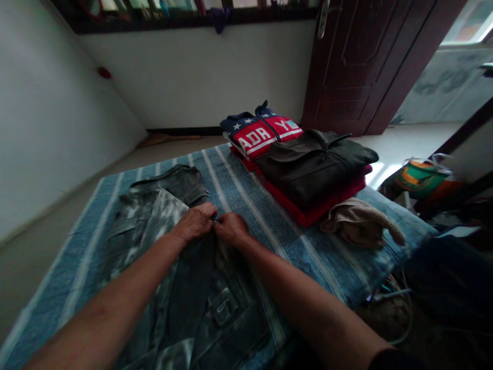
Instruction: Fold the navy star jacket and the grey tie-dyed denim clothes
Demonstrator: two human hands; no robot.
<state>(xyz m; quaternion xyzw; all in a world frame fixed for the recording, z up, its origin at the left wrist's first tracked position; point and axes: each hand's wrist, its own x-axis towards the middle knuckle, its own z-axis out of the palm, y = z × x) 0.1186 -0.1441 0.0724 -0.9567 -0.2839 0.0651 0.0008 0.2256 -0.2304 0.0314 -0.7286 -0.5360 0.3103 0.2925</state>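
A dark grey, faded garment (192,282) lies spread on the striped blue bed cover, with seams and a flap pocket (223,307) showing. Whether it is a jacket or trousers I cannot tell. My left hand (197,220) is closed on the upper part of its middle edge. Right beside it, my right hand (231,227) pinches the same edge, the fingertips of both hands almost meeting. A small dark bit shows between them, too small to make out. Beyond my left hand, a dark upper part (173,184) of the garment lies bunched.
To the right, a dark jacket (316,162) tops a folded stack with red cloth (304,216). Behind it sits a red and blue folded garment (262,131) with stars. A crumpled beige cloth (358,221) lies near the right edge of the bed cover (210,167). Bags (419,174) stand beyond.
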